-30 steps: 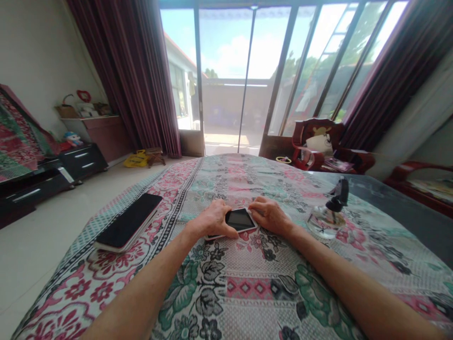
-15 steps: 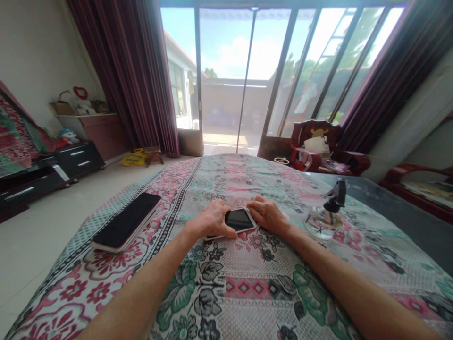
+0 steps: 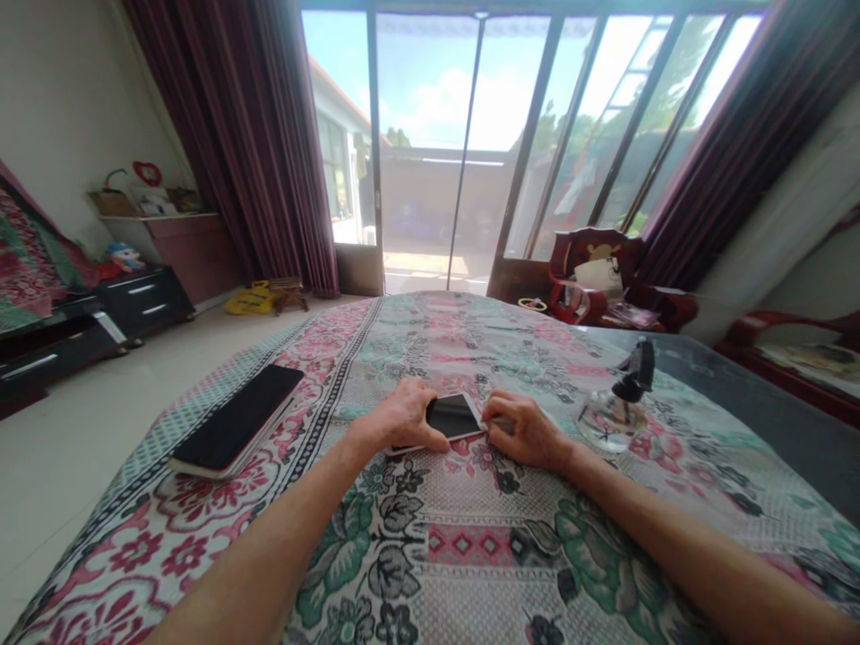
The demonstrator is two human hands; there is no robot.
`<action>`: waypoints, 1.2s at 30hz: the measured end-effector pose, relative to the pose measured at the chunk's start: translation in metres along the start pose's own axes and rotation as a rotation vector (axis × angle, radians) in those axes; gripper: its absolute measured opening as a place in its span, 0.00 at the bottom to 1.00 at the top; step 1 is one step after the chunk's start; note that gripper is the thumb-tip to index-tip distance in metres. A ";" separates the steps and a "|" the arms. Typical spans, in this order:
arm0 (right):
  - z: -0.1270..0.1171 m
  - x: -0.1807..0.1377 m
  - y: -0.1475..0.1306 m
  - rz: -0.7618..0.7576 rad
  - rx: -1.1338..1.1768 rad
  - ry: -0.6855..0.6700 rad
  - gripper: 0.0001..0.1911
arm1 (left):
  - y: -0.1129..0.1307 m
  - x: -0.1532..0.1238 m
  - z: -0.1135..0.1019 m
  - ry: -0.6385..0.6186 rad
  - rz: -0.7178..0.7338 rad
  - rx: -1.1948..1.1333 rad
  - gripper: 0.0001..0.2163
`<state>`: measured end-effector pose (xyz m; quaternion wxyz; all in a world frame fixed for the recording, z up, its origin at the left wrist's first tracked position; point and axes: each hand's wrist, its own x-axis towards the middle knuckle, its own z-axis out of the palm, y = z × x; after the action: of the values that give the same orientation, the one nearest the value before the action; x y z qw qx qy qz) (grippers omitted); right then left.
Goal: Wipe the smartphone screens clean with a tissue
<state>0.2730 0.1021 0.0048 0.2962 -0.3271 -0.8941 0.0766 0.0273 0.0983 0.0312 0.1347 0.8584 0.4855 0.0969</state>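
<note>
Phone (image 3: 453, 415): flat on the cloth, dark screen up; near the middle of the table, between the two hands
Left hand (image 3: 403, 417): curled over the phone's left end; thumb along the near edge, fingers over the far edge; it grips the phone
Right hand (image 3: 528, 432): fingers bent, tips touching the phone's right edge; whether they grip it cannot be told
Cloth (image 3: 470, 537): floral, in pink, green and black; under the phone and both forearms; covers most of the table
Table (image 3: 772, 403): dark bare top showing at the right, past the cloth's edge
Bottle (image 3: 614, 412): clear glass with a dark top; upright on the cloth, near the right hand but apart from it
Tablet (image 3: 235, 419): dark slab, flat on the cloth; well left of the left hand, near the table's left edge
Chair (image 3: 595, 273): red wood, beyond the table's far right; stands by the doors
Doors (image 3: 430, 134): glass, bright sky behind; dark red curtains (image 3: 269, 134) at both sides
Cabinet (image 3: 134, 300): dark, low, against the left wall
</note>
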 end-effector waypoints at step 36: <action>0.012 0.012 0.009 0.023 0.000 0.183 0.07 | -0.019 -0.014 -0.022 -0.069 0.039 0.021 0.27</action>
<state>0.2639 0.1173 -0.0020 0.3757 -0.3429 -0.8595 0.0498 -0.0014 0.0986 0.0449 0.1403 0.8718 0.4648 0.0647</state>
